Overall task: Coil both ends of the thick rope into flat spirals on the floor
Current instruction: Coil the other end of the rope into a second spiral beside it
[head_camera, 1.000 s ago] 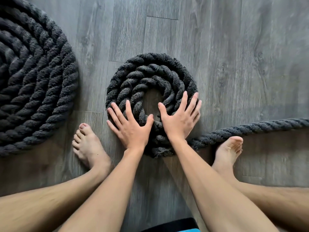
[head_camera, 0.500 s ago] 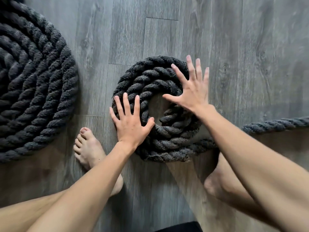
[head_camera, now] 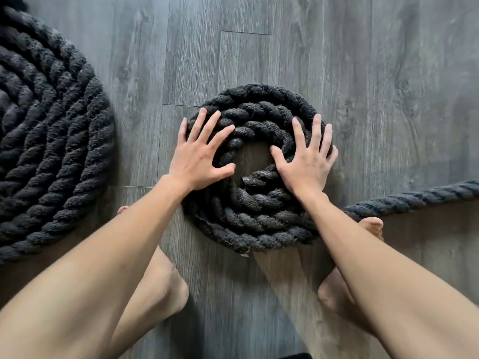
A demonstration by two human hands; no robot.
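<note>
A small flat spiral of thick black rope [head_camera: 255, 104] lies on the grey wood floor in the middle of the view, about three turns around a bare centre. The rope's cut end [head_camera: 246, 180] shows inside, near the centre. My left hand [head_camera: 201, 156] presses flat on the spiral's left side, fingers spread. My right hand [head_camera: 307, 161] presses flat on its right side, fingers spread too. Neither hand grips the rope. The free run of rope [head_camera: 414, 196] leaves the spiral at the lower right and goes off the right edge.
A much larger flat rope spiral [head_camera: 49, 141] fills the left edge. My bare feet stand on the floor: the left one [head_camera: 160, 286] under my left forearm, the right one [head_camera: 370, 226] beside the free rope. Grey floor planks [head_camera: 375, 86] stretch beyond.
My right hand came back from the spiral's upper right rim onto its right side. My left hand moved up its left side. The spiral has turned, and the inner end now shows.
</note>
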